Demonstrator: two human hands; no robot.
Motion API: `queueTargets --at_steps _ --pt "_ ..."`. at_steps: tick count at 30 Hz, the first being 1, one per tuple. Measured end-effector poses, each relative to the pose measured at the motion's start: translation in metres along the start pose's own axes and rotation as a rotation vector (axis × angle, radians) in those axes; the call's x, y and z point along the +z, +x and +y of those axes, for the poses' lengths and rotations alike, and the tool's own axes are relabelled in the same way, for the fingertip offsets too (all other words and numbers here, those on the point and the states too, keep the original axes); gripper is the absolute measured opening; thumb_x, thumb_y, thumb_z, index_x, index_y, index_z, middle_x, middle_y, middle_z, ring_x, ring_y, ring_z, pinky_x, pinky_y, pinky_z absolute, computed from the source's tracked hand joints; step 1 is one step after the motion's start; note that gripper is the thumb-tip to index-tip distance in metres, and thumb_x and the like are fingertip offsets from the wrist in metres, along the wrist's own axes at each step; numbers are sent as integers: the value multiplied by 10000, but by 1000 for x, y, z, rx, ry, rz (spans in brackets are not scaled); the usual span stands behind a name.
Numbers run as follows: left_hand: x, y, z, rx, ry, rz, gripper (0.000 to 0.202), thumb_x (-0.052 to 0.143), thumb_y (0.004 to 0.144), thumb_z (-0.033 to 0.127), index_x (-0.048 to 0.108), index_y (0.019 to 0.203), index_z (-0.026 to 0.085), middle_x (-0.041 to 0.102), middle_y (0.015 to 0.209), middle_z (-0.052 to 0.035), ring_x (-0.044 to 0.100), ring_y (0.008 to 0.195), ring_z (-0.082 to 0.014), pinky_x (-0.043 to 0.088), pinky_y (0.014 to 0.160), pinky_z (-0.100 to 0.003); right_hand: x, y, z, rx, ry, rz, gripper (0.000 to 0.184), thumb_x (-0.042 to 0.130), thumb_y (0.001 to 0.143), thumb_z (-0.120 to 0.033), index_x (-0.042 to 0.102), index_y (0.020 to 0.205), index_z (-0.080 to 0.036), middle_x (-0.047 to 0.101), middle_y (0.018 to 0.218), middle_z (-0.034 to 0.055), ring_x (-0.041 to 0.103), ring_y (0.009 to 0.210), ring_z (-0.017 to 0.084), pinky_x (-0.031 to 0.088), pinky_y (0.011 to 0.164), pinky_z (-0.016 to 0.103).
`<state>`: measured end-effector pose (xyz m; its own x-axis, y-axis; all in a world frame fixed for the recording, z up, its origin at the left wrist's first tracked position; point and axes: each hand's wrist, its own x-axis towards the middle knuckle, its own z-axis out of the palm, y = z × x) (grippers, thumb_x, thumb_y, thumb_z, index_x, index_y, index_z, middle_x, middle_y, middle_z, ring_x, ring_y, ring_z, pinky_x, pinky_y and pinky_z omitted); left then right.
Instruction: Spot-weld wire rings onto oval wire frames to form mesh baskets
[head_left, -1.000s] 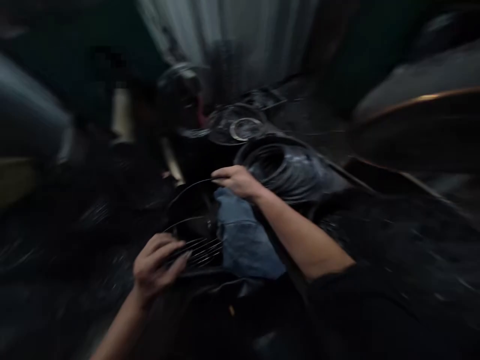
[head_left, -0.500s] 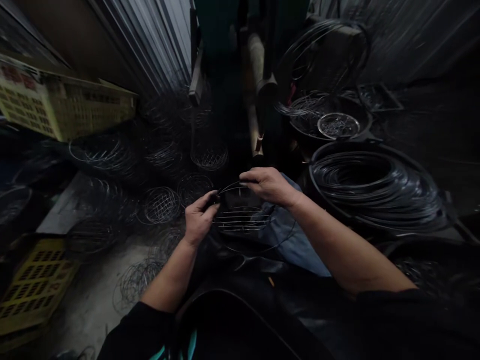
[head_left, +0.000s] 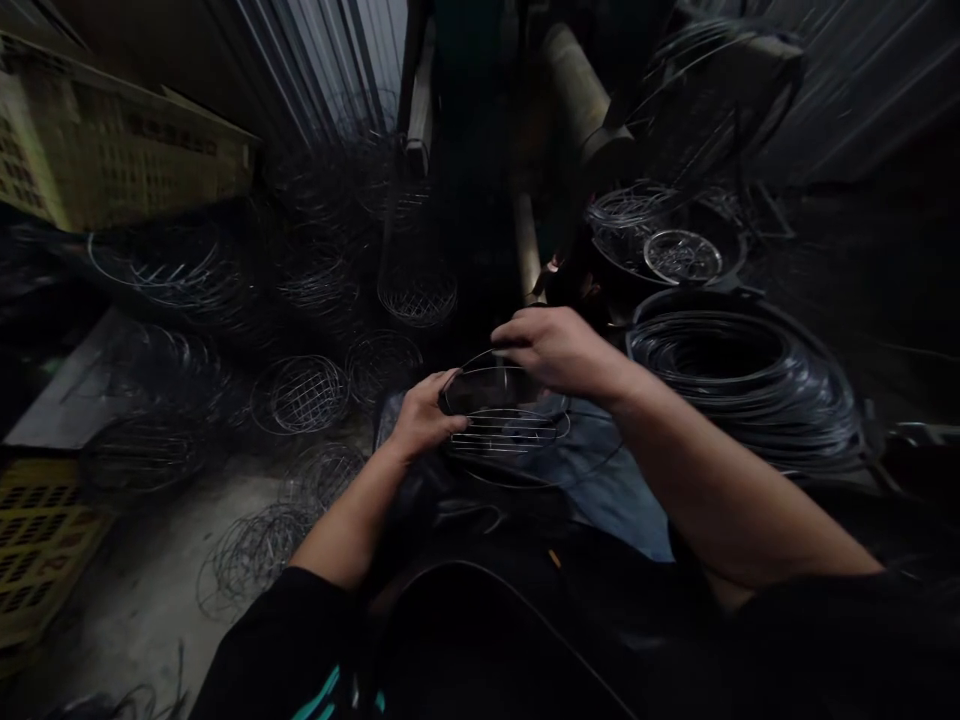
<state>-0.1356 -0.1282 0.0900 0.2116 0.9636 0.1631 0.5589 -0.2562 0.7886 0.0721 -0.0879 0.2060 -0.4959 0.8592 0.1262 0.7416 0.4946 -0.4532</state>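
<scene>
A round wire rack (head_left: 502,449), with thin parallel bars inside a ring and further wire hoops around it, is held above my lap. My left hand (head_left: 421,418) closes on its left side, thumb on the near side of the wire. At the far rim my right hand (head_left: 559,348) pinches the wire between thumb and fingers, its fingertips partly hidden. Just beyond that hand is the metal rod (head_left: 529,245) of a dark machine, with a copper-coloured tip beside it. Blue cloth (head_left: 619,500) lies beneath the rack, over a dark apron.
Several wire racks (head_left: 307,393) and loose wire hoops (head_left: 251,560) lie on the floor at left, near yellow crates (head_left: 45,540). To the right stand a tub with coiled wire (head_left: 817,390) and a basin holding a round dish (head_left: 682,257) of small metal pieces.
My left hand has shifted from the rack's far rim to its left side, with the thumb now lower. My right hand still pinches the far rim. The camera view has turned slightly.
</scene>
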Motion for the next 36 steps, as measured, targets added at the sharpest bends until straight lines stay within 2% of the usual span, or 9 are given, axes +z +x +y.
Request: queueTargets --at_steps 3,5,9,12,14,18,23,29,36 --pt "-10 19 8 128 70 56 684 761 617 167 593 1280 167 616 1270 -111 579 1168 -243 440 1047 -384 -30 -8 19 -29 187 128 162 619 899 -285 767 916 -220 683 871 33 644 796 171 483 712 292" --pt "-14 34 13 200 128 104 697 758 655 195 561 1324 190 604 1290 -102 574 1169 -235 451 1034 -382 -36 -14 37 -52 311 184 177 656 869 -348 769 879 -212 677 845 37 636 764 181 491 686 294" --pt "-7 60 18 323 217 185 624 731 722 205 569 1324 241 607 1266 -85 572 1164 -223 462 1019 -373 -14 -20 82 39 544 302 196 706 804 -393 768 837 -210 663 796 31 616 712 179 484 646 289" --pt "7 73 14 433 246 208 446 709 748 188 668 1191 219 598 1244 -112 578 1149 -233 483 985 -380 9 -22 111 153 669 403 209 748 752 -405 764 819 -207 653 778 29 591 699 179 463 619 293" --pt "15 79 11 474 245 205 334 701 754 176 715 1086 210 583 1252 -121 580 1144 -239 498 961 -384 17 -23 122 208 727 491 212 771 723 -412 758 781 -209 639 743 25 571 678 174 450 597 291" --pt "23 90 12 483 257 195 259 710 753 170 737 1008 209 573 1254 -125 572 1154 -245 504 952 -394 24 -20 129 282 789 672 211 800 680 -408 733 687 -209 593 658 6 526 606 152 418 531 268" --pt "26 100 11 518 268 226 218 710 772 200 735 988 220 572 1266 -115 555 1182 -249 495 978 -416 31 -14 134 310 802 805 210 796 690 -383 698 664 -200 571 657 -4 499 573 139 388 500 261" --pt "34 113 -1 556 254 269 207 710 781 229 731 987 229 553 1297 -109 538 1207 -255 504 973 -435 36 -6 141 198 748 893 184 781 720 -344 679 673 -197 570 639 -11 508 589 142 382 556 280" --pt "44 131 -6 591 261 335 184 723 778 269 730 958 230 575 1268 -105 556 1181 -245 522 951 -423 35 6 151 172 671 926 188 768 725 -346 666 671 -198 557 623 -18 499 566 140 390 554 283"
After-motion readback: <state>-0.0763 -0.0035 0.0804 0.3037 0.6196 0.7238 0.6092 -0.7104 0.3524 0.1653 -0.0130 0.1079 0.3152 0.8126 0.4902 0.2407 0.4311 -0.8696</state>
